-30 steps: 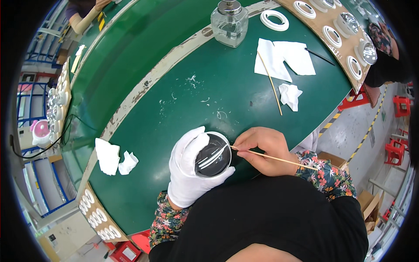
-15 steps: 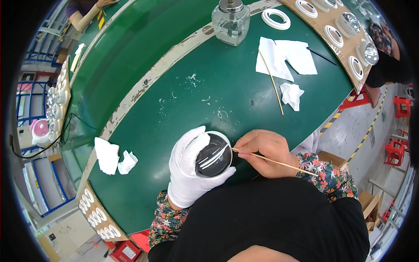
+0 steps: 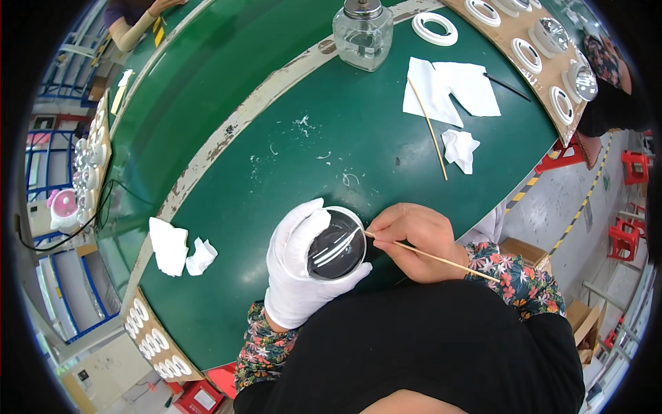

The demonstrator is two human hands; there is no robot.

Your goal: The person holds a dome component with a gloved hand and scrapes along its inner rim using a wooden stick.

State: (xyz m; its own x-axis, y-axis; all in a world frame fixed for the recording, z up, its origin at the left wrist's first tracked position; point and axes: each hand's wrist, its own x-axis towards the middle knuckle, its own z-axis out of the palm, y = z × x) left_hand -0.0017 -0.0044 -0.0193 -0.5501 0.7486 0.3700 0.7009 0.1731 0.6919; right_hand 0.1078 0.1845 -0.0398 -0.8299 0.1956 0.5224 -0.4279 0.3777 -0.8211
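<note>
My left hand (image 3: pixel 293 265), in a white glove, is closed round a round white-rimmed part with a dark, glossy dome (image 3: pixel 338 247). Light streaks reflect off the dome. Bare-skinned, my right hand (image 3: pixel 417 241) pinches a thin wooden stick (image 3: pixel 448 261) close to its front end. That end meets the right side of the white rim; the tip itself is too small to make out. The stick's long tail lies back over my flowered sleeve. Both hands are at the near side of the green table.
A glass jar (image 3: pixel 363 38) with a metal top stands at the back beside a white ring (image 3: pixel 434 29). White cloths (image 3: pixel 469 90), another wooden stick (image 3: pixel 429 131) and a black stick (image 3: pixel 508 87) lie right. A board of domed parts (image 3: pixel 514 27) borders the right edge. Folded cloth (image 3: pixel 169 247) lies left.
Almost nothing differs. My right hand and its stick have shifted very slightly left; my left hand keeps its hold on the domed part.
</note>
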